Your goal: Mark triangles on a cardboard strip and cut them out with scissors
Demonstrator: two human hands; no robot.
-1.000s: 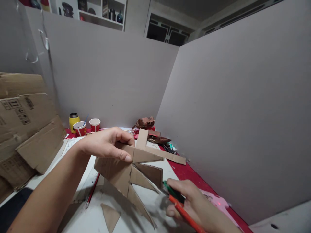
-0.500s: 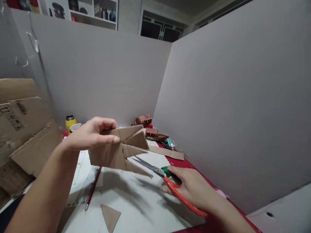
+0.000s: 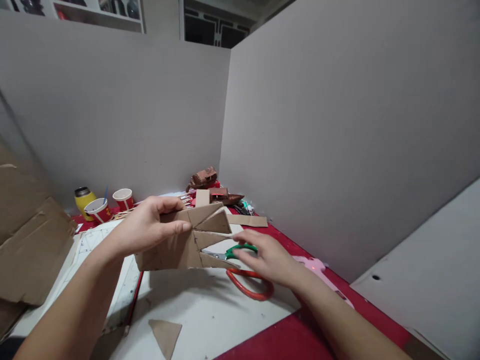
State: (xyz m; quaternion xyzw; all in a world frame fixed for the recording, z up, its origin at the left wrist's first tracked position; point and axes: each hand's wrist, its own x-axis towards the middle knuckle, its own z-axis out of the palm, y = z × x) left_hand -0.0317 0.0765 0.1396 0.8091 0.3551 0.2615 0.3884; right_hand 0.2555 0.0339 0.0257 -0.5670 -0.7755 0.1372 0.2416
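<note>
My left hand (image 3: 148, 227) pinches a brown cardboard piece (image 3: 176, 252) by its upper edge and holds it above the white sheet (image 3: 213, 315). The piece has several pointed flaps cut into its right side. A pair of scissors (image 3: 248, 290) with one green and one orange handle lies on the sheet just below those flaps. My right hand (image 3: 268, 257) rests flat over the scissors' handles with its fingers stretched out, not through the loops.
A cardboard triangle scrap (image 3: 165, 336) and a red pencil (image 3: 132, 302) lie near the front. Two paper cups (image 3: 98, 210) and a yellow container (image 3: 83, 199) stand at the back left. Large cardboard sheets (image 3: 30, 250) lean at left. Grey partition boards (image 3: 337, 125) wall in the table.
My right hand has laid the scissors down on the sheet and opened over them. The cardboard piece has turned and sunk slightly. The view has swung right.
</note>
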